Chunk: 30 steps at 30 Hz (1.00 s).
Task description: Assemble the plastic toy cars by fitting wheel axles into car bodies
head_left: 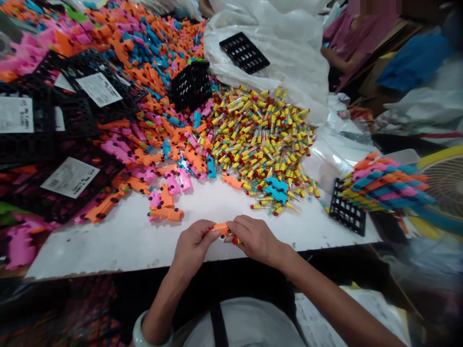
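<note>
So we're gripping an orange toy car [220, 228] in our left hand [191, 243] near the worktop's [130, 246] front edge. Our right hand [257, 239] is pinching a red-and-yellow tube [236, 240].

The small orange car-shaped toy [220, 228] looks like smooth, semi-gloss plastic. The slim clear tubes with yellow bands and red ends [261, 137] look like shiny plastic. The black rectangular lattice trays [244, 53] seem matt plastic, their white rectangular labels [99, 89] paper. The large white sheet [289, 43] is crinkled, glossy plastic film; the white tabletop [137, 248], smooth.
</note>
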{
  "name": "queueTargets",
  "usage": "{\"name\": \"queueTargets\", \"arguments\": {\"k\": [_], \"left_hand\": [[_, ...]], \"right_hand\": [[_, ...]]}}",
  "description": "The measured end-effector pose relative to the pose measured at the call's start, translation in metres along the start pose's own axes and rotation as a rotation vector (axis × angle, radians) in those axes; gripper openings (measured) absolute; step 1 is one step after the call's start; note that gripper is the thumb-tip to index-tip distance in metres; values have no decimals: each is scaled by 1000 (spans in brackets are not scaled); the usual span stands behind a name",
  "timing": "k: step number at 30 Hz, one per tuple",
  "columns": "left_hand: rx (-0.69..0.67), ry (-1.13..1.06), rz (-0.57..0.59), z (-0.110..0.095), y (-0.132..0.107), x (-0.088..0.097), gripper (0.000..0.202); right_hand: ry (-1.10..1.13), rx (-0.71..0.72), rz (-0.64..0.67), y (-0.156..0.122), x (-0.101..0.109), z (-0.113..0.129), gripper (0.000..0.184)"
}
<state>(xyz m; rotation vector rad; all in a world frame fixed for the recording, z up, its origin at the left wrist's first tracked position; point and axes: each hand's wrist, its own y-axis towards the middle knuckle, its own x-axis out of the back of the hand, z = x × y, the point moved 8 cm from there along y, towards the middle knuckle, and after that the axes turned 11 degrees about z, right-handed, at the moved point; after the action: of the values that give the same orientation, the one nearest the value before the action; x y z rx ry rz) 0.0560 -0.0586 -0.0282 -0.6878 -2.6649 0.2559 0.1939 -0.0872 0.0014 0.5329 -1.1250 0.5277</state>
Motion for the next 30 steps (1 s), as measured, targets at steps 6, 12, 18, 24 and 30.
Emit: {"name": "queueTargets", "arguments": {"k": [6, 12, 18, 24, 30], "left_hand": [[7, 27, 82, -4, 0, 2, 28], [-57, 111, 79, -15, -2, 1, 25], [71, 136, 74, -6, -1, -4, 29], [15, 119, 56, -12, -1, 2, 27], [17, 138, 63, -14, -3, 1, 25]], "right_hand": [[21, -23, 65, 7, -8, -1, 24], [-46, 19, 73, 4, -9, 3, 23], [-12, -45, 50, -1, -9, -1, 23], [93, -45, 11, -3, -9, 0, 25], [157, -52, 17, -1, -2, -5, 29]]}}
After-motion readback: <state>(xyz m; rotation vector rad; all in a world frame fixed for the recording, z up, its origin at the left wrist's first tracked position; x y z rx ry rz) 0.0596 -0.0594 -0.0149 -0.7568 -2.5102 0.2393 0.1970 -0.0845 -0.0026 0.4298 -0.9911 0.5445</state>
